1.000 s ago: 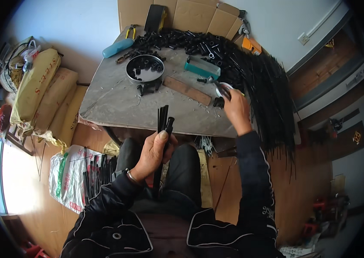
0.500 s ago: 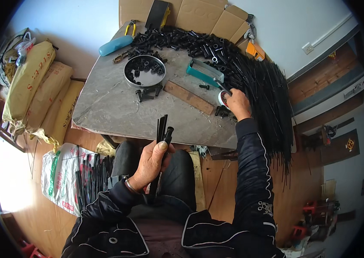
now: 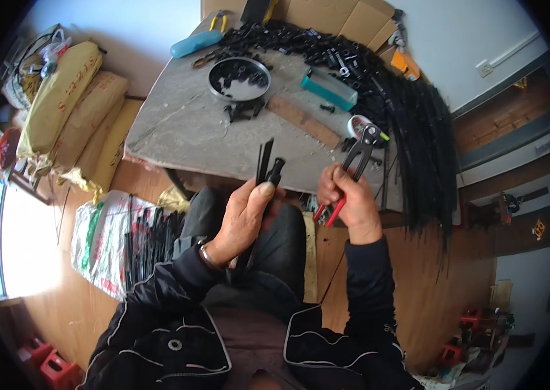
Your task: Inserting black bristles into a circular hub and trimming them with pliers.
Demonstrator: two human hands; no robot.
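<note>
My left hand [image 3: 243, 218] is closed round several thin black rods [image 3: 264, 159] and a short black cylindrical fitting [image 3: 277, 170], which stick up above the thumb. The lower part of the bundle is partly hidden by the hand and sleeve. In my right hand [image 3: 361, 209] is a pair of pliers [image 3: 360, 151] with red-ended handles, the dark jaws pointing up and away from me. Behind those jaws sits a small round white container [image 3: 355, 123] on the table. Both hands are raised near the table's front edge, apart from each other.
On the grey table [image 3: 177, 123] lie a round metal tray [image 3: 212, 91] of small black parts, a flat brown bar [image 3: 304, 122] and a teal box [image 3: 329, 91]. Black fittings [image 3: 301, 42] pile up behind, with long black rods [image 3: 428, 149] overhanging the right side. Filled sacks [image 3: 60, 97] lean at left.
My right hand has come back toward me from beside the white container, now gripping the pliers upright. My left hand keeps its rods and fitting. The whole view has shifted slightly.
</note>
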